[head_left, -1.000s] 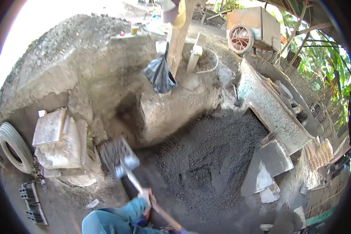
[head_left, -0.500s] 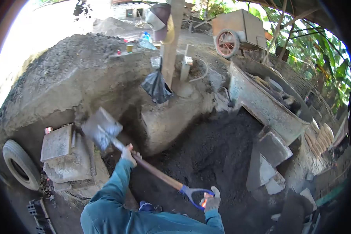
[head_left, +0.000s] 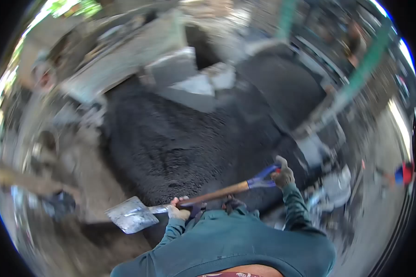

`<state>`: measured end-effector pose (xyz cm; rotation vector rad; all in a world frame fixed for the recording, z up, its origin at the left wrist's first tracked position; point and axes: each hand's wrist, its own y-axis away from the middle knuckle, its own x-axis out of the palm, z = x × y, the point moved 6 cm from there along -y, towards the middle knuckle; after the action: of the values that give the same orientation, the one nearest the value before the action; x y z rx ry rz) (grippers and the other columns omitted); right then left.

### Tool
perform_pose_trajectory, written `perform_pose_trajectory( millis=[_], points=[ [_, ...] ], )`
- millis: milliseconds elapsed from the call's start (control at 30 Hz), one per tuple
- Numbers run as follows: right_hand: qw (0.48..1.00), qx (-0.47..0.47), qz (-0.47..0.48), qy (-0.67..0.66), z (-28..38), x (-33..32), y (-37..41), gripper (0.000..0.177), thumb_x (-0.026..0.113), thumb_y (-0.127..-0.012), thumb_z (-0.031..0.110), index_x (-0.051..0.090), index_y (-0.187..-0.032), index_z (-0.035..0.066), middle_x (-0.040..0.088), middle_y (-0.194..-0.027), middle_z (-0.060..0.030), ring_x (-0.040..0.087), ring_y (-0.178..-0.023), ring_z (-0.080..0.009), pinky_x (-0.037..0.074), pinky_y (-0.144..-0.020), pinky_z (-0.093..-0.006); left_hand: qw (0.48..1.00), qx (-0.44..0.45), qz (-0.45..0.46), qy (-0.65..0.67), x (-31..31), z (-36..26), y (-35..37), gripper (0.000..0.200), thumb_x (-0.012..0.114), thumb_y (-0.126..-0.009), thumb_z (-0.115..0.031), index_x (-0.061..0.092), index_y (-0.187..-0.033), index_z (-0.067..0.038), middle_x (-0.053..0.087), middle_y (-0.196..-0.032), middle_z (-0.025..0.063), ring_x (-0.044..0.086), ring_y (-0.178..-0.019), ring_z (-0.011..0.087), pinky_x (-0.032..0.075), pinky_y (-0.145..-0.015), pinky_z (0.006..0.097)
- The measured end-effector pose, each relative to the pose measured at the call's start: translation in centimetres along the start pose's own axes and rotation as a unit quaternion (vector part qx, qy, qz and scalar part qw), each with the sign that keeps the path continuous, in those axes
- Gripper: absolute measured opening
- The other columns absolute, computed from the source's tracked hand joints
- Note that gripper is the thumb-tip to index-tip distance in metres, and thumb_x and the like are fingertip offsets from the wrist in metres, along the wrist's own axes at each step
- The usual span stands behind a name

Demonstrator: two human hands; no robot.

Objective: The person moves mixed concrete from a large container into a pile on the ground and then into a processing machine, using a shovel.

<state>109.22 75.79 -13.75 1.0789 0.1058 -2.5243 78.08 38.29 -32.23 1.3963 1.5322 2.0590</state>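
Observation:
A shovel with a wooden shaft and a blue D-shaped handle lies across the front of my body in both hands. My left hand, gloved with fingertips showing, is wrapped round the lower shaft close to the metal blade. At the other end, my gloved right hand grips the blue handle. The blade points left and shows a pale, scuffed surface with no heap on it. Just beyond the shaft spreads a dark, damp-looking pile of sand-like material.
A long trough stands behind the pile, with grey blocks beside it. An earthen ledge borders the left. Over on the right a green beam slants across, blurred. A post juts in from the left.
My view has swung right, bringing the dark pile to the middle. The shovel has come in closer to my body, its blade lower, with both hands still holding it.

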Motion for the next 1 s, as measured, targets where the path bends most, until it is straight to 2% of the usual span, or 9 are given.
perform_pose_trajectory(
  millis=[100, 200, 233, 300, 433, 500, 700, 867, 1000],
  points=[
    [0.971, 0.215, 0.054, -0.086, -4.5, -0.6, 4.1, 0.045, 0.068, -0.089, 0.021, 0.055, -0.131, 0.009, 0.069, -0.084, -0.0104, 0.069, -0.080, -0.0221, 0.057, -0.075, -0.0363, 0.980, -0.022, 0.159, -0.118, 8.6, -0.2, -1.3, 0.019, 0.074, -0.067, -0.014, 0.059, -0.078, -0.014, 0.059, -0.085, 0.0070, 0.059, -0.090, 0.0284, 0.047, -0.095, 0.0548],
    [0.853, 0.427, 0.034, -0.298, -11.6, 2.6, 11.4, 0.039, 0.065, -0.094, 0.032, 0.061, -0.124, 0.007, 0.068, -0.085, -0.0071, 0.067, -0.082, -0.0206, 0.056, -0.074, -0.0352, 0.899, -0.056, 0.318, -0.295, 18.2, 2.7, 1.6, 0.020, 0.079, -0.070, -0.018, 0.060, -0.078, -0.019, 0.060, -0.094, 0.0039, 0.060, -0.098, 0.0279, 0.047, -0.097, 0.0562],
    [0.938, 0.298, -0.012, -0.177, -21.8, 6.6, 13.2, 0.030, 0.065, -0.094, 0.029, 0.068, -0.111, 0.005, 0.070, -0.089, -0.0098, 0.068, -0.083, -0.0213, 0.055, -0.077, -0.0343, 0.869, -0.083, 0.359, -0.331, 20.6, 4.4, 1.9, 0.019, 0.077, -0.072, -0.020, 0.060, -0.079, -0.020, 0.059, -0.096, 0.0031, 0.061, -0.100, 0.0283, 0.047, -0.098, 0.0565],
    [0.939, 0.325, -0.090, -0.065, -24.6, 9.8, 19.0, 0.028, 0.067, -0.084, 0.012, 0.070, -0.110, 0.002, 0.073, -0.098, -0.0153, 0.070, -0.090, -0.0236, 0.053, -0.086, -0.0359, 0.829, -0.128, 0.397, -0.372, 24.5, 7.7, 0.8, 0.018, 0.075, -0.075, -0.020, 0.059, -0.083, -0.020, 0.058, -0.095, 0.0032, 0.061, -0.095, 0.0270, 0.047, -0.096, 0.0552],
    [0.870, 0.390, -0.165, -0.254, -22.3, 17.8, 28.4, 0.031, 0.068, -0.081, 0.009, 0.069, -0.110, 0.000, 0.073, -0.100, -0.0159, 0.070, -0.088, -0.0255, 0.056, -0.077, -0.0375, 0.798, -0.184, 0.365, -0.443, 29.5, 14.8, -3.8, 0.018, 0.072, -0.085, -0.029, 0.057, -0.079, -0.021, 0.058, -0.084, 0.0005, 0.061, -0.080, 0.0214, 0.046, -0.088, 0.0505],
    [0.818, 0.524, -0.183, -0.150, -12.1, 16.0, 30.2, 0.021, 0.067, -0.082, 0.008, 0.068, -0.100, -0.002, 0.071, -0.089, -0.0130, 0.068, -0.079, -0.0247, 0.054, -0.070, -0.0383, 0.749, -0.318, 0.402, -0.421, 30.2, 19.7, -5.0, 0.012, 0.067, -0.088, -0.024, 0.057, -0.082, -0.020, 0.058, -0.074, -0.0009, 0.061, -0.068, 0.0211, 0.047, -0.089, 0.0505],
    [0.457, 0.465, -0.474, -0.591, -8.0, 25.6, 42.5, 0.004, 0.063, -0.079, 0.003, 0.063, -0.080, 0.006, 0.056, -0.067, -0.0043, 0.054, -0.056, -0.0197, 0.045, -0.050, -0.0351, 0.601, -0.521, 0.433, -0.424, 29.0, 31.0, 3.3, 0.017, 0.066, -0.091, -0.032, 0.058, -0.081, -0.020, 0.061, -0.077, -0.0005, 0.062, -0.071, 0.0212, 0.047, -0.084, 0.0482],
    [0.416, 0.424, -0.485, -0.642, -1.8, 23.3, 48.1, 0.007, 0.065, -0.079, 0.013, 0.061, -0.079, 0.007, 0.056, -0.064, -0.0069, 0.053, -0.051, -0.0239, 0.048, -0.046, -0.0385, 0.606, -0.571, 0.339, -0.439, 23.9, 38.1, 4.3, 0.016, 0.064, -0.094, -0.033, 0.057, -0.096, -0.018, 0.056, -0.078, 0.0000, 0.059, -0.070, 0.0213, 0.047, -0.078, 0.0474],
    [0.377, 0.408, -0.548, -0.625, 6.8, 20.6, 47.1, 0.011, 0.066, -0.077, 0.015, 0.059, -0.080, 0.007, 0.058, -0.066, -0.0105, 0.056, -0.051, -0.0287, 0.051, -0.045, -0.0405, 0.576, -0.502, 0.267, -0.588, 23.4, 39.7, 2.1, 0.024, 0.066, -0.091, -0.020, 0.050, -0.074, -0.020, 0.047, -0.066, -0.0040, 0.050, -0.055, 0.0165, 0.047, -0.066, 0.0445]
  ],
)
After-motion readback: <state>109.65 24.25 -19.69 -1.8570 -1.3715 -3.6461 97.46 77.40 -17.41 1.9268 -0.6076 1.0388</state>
